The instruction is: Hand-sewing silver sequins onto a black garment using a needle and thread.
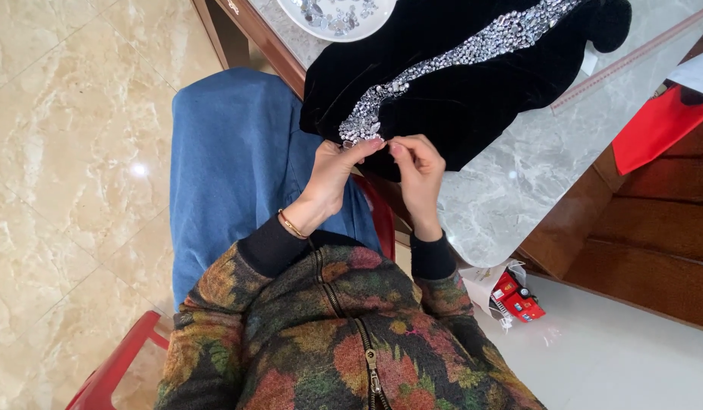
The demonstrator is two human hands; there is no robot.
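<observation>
Both hands [332, 171] [418, 168] raised together, fingers [367, 146] pinched tip to tip.

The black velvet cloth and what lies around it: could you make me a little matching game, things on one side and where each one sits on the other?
Things:
1. cloth
2. dish
3. bracelet
4. chair

Places:
A. on the left wrist
B. under the person, on the marble floor
C. at the table's top edge, holding loose stones
D. draped over the table edge, pinched by both hands

Pairs: 1-D, 2-C, 3-A, 4-B
</observation>
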